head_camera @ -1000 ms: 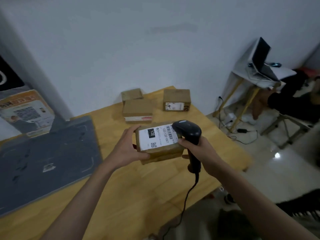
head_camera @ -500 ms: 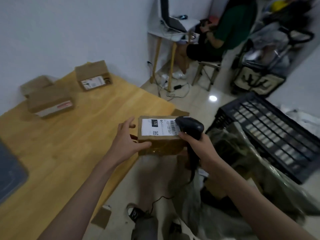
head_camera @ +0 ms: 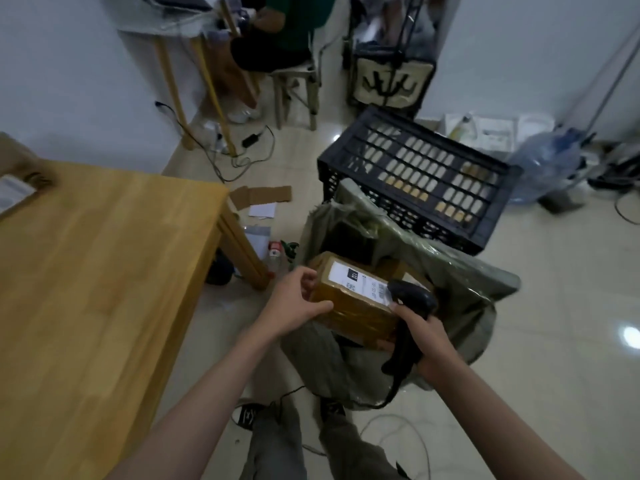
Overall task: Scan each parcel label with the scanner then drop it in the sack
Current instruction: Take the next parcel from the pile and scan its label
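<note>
The print on the parcel's white label (head_camera: 360, 284) is too small and blurred to read, and the scanner (head_camera: 412, 299) head covers the label's near corner. The right hand (head_camera: 427, 344) hides most of the scanner's grip. The parcel (head_camera: 353, 303) blocks much of the sack (head_camera: 450, 271) opening, so its contents stay unclear. The seated person (head_camera: 280, 26) is cut off by the top edge, and a box (head_camera: 17, 181) on the wooden table (head_camera: 104, 289) is cut by the left edge.

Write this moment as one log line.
left hand: holds parcel | right hand: holds scanner | parcel over sack
</note>
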A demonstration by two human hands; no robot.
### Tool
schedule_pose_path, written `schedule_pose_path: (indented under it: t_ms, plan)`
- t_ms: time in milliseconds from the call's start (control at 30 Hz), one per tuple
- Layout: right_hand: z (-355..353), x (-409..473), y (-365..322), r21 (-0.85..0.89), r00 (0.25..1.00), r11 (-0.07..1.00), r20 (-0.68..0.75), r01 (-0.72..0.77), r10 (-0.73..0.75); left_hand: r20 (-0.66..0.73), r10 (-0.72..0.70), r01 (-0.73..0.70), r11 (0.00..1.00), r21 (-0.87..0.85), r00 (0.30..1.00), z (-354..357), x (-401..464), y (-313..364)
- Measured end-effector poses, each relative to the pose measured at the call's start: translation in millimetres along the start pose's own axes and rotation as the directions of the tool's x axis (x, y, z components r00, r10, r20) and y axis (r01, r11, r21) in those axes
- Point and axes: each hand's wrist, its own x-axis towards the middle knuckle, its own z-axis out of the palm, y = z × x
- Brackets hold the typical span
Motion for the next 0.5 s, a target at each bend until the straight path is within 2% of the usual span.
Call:
schedule_pose_path:
  t_ms: [167,333,433,500]
  plan:
    - [-36,30,42,0.05,0.986,0.996,-0.142,-0.08,0.086,0.172,-0.035,0.014,0.992,0.123,0.984,57,25,-25]
    - [-54,55,76,0.114,0.96,0.986,-0.241,-0.119,0.143,0.242,-0.1,0.035,0.965,0.26,0.965,93,45,-62]
    - [-62,65,87,0.129,0.948,0.984,-0.278,-0.12,0.152,0.284,-0.15,0.003,0.889,0.459,0.947,110,62,-89]
    - [-68,70,93,0.129,0.943,0.985,-0.297,-0.118,0.152,0.35,-0.149,-0.088,0.812,0.578,0.925,121,73,-100]
